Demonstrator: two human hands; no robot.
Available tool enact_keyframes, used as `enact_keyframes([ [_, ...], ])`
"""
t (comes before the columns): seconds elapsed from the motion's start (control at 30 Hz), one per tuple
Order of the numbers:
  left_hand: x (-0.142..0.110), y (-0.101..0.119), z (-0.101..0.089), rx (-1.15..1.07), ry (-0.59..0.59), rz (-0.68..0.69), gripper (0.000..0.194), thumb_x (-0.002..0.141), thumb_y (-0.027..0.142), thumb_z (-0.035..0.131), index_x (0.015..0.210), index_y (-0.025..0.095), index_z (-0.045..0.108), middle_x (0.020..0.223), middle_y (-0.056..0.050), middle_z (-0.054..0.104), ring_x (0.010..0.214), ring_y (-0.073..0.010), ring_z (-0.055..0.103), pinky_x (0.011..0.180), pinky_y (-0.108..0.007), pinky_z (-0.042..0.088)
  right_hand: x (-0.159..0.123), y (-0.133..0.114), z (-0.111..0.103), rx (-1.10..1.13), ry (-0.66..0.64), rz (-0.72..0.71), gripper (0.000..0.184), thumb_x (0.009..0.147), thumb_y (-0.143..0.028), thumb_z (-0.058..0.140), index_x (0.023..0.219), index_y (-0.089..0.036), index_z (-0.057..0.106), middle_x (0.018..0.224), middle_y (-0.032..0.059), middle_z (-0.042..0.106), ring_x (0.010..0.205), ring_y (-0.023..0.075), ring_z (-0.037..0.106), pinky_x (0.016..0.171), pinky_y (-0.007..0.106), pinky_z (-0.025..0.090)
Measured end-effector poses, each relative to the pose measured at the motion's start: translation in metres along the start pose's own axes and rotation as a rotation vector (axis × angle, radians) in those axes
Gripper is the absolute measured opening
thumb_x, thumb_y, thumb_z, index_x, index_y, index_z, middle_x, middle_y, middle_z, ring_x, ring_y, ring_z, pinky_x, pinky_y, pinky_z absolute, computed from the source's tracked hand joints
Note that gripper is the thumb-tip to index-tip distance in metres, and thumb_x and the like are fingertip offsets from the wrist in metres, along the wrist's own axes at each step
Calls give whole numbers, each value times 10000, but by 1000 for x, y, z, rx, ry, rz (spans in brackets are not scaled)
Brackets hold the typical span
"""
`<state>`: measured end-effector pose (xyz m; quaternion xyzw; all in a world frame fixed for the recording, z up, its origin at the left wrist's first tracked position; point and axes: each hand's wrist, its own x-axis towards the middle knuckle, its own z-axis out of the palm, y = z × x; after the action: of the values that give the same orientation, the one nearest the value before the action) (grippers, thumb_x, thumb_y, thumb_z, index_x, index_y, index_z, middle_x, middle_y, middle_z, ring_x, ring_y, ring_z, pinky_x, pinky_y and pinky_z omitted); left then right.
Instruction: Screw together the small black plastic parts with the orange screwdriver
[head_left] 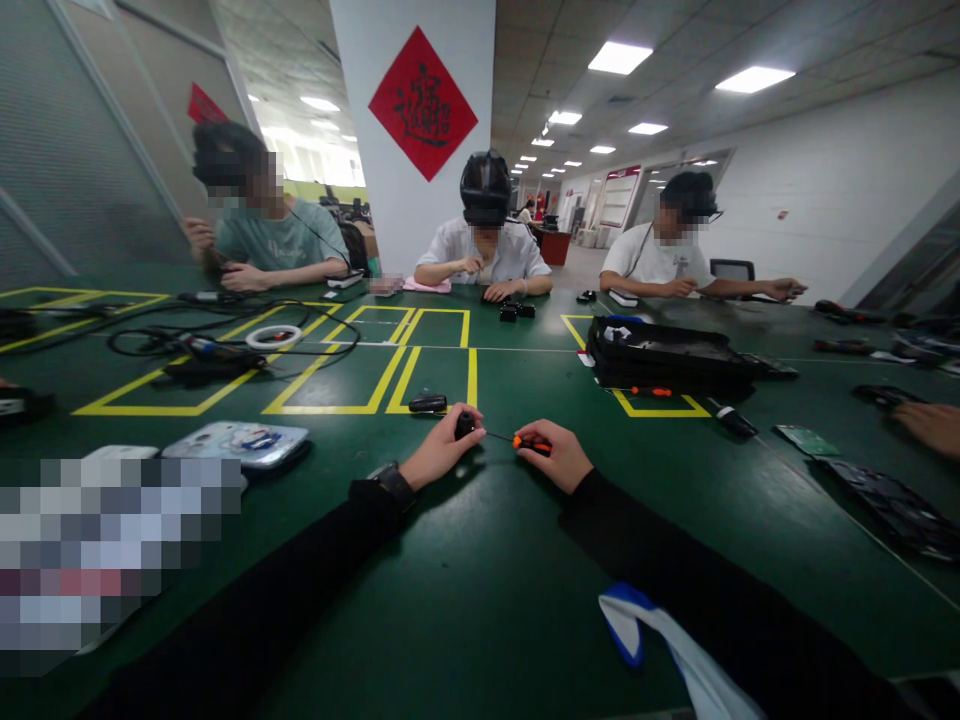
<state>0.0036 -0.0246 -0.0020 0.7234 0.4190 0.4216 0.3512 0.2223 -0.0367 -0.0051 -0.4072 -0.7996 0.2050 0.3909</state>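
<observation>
Just above the middle of the green table [480,600], my left hand [442,447] is closed around a small black part [465,425] whose kind I cannot make out. My right hand [556,455] grips an orange and black screwdriver [534,445]. Its thin shaft points left and its tip reaches the side of the black part; whether it sits in a screw is too small to tell. A black cylindrical piece [427,403] lies on the table just beyond my left hand.
Yellow tape [330,408] marks boxes on the table. An open black case [667,355] stands ahead right, cables [225,340] ahead left. A phone [236,445] lies at left, a blue-white strap [637,620] by my right forearm. Three people sit opposite; another person's hand [930,428] is at right.
</observation>
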Motion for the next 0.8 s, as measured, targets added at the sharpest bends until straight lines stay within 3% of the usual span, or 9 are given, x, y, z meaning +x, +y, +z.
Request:
enact_keyframes([
  [0.2,0,2,-1,42,25,28,218,761,349,481,911,192,483,885,-12,539,836,-143,500,815,-307,385,2,0,1,-11,-5,9,209,739,-218,552,940,-170,584,864,43,565,781,132,536,736,278,440],
  [0.33,2,-1,0,63,72,-8,210,769,340,465,911,187,483,877,-8,541,832,-139,500,815,-306,386,4,1,1,-98,-12,9,144,781,-217,498,841,-159,615,827,53,561,800,148,517,759,303,411],
  [0.53,11,-3,5,-3,85,9,217,758,328,492,923,187,500,1019,-38,555,951,-154,504,871,-325,368,6,9,2,-117,11,33,118,731,-225,565,831,-163,558,818,32,548,754,141,501,701,283,406],
  [0.67,13,-3,5,-36,41,15,260,756,335,495,974,193,498,927,-29,582,853,-143,535,803,-316,407,8,11,1,-137,-11,24,130,746,-241,555,850,-162,557,832,35,555,780,147,496,719,287,400],
  [0.8,13,-3,3,6,44,17,240,730,371,521,873,179,537,854,-23,578,765,-145,532,711,-296,428,10,13,1,-161,-21,-19,176,830,-214,421,826,-167,591,846,47,567,841,153,490,802,317,372],
])
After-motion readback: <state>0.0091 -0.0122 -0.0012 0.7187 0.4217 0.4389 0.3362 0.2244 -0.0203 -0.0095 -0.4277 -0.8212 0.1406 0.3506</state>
